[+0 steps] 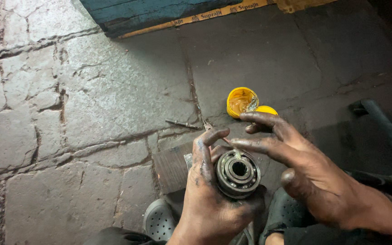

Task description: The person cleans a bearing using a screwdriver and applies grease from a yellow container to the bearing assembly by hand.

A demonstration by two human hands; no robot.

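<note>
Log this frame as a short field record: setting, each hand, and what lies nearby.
setting: stone-paved floor, seen from above
left hand: grips a round metal bearing, greasy fingers wrapped around it
right hand: open, a fingertip on the bearing's upper rim
yellow tub: open, on the floor beyond the hands, yellow lid beside it
metal pin: lying on the floor left of the tub
footwear: grey perforated clogs below the hands

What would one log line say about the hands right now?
left hand: grips round metal bearing | right hand: fingertip on bearing's top edge, greasy | nearby: open yellow tub on stone floor
</note>
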